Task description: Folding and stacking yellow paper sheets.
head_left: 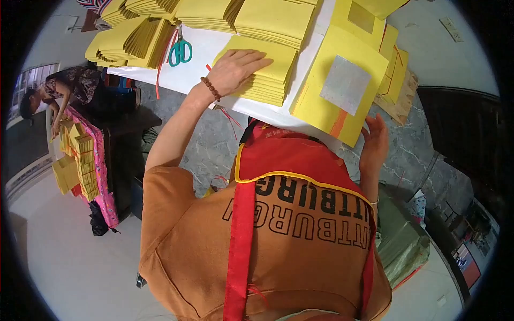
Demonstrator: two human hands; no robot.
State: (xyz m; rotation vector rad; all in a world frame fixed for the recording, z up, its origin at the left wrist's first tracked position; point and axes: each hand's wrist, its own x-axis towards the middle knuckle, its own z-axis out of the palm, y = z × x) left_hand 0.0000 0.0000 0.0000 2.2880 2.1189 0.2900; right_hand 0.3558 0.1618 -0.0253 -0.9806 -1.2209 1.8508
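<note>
My left hand (pixel 239 70), a beaded bracelet on its wrist, lies flat with fingers stretched over a stack of folded yellow paper (pixel 273 80) near the table edge. Beside that stack, to the right, is a pile of yellow joss paper (pixel 308 93) with a silver square (pixel 346 84) and an orange stripe on its top sheet. My right hand (pixel 376 140) is raised at the near right corner of this pile, fingers loosely bent and apart. Nothing shows in it; whether it touches the paper edge I cannot tell.
Green-handled scissors (pixel 180 52) lie on the white table (pixel 206 36) by more yellow paper stacks (pixel 131 41). Red ties hang over the edge. Tied yellow bundles (pixel 395 75) stand at the right. At far left another person (pixel 72 88) handles yellow paper at a pink-covered table (pixel 101 166).
</note>
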